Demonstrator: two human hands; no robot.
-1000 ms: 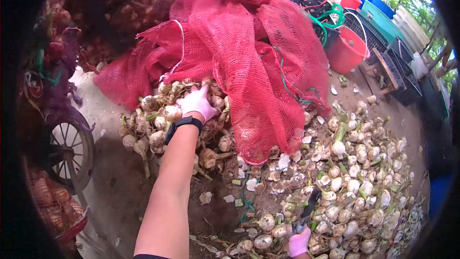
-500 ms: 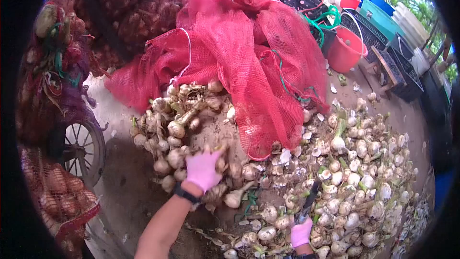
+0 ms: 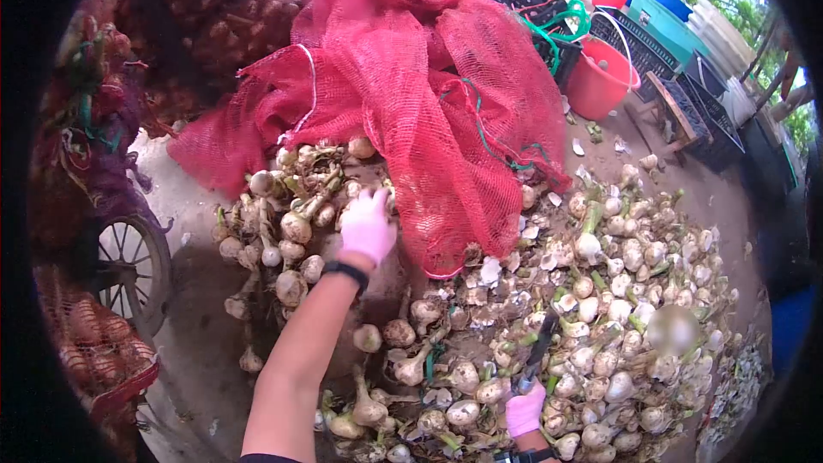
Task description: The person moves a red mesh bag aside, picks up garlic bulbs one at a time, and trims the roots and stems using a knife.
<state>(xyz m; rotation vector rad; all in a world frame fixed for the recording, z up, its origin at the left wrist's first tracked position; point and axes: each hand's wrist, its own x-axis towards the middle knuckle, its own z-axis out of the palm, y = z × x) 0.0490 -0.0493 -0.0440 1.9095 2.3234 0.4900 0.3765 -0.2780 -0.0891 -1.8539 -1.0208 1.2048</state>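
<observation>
My left hand, in a pink glove, reaches to dirty garlic bulbs with long stems beside the red mesh bag. Its fingers look apart, with the tips partly hidden. Low on the right, my right hand, also gloved in pink, is closed around a narrow dark-bladed tool like a knife, blade pointing up and away. Around it spreads a heap of trimmed garlic bulbs. A blurred garlic bulb shows over the heap's right side. More stemmed garlic lies between my arms.
Filled mesh sacks stand at the back left. Below them is a spoked wheel. A red bucket, a black crate and a small wooden stool stand at the back right. Peelings litter the ground.
My left hand has moved forward toward the mesh bag. Stemmed garlic now lies nearer, between my arms. A blurred bulb has appeared over the right heap. My right hand keeps the tool.
</observation>
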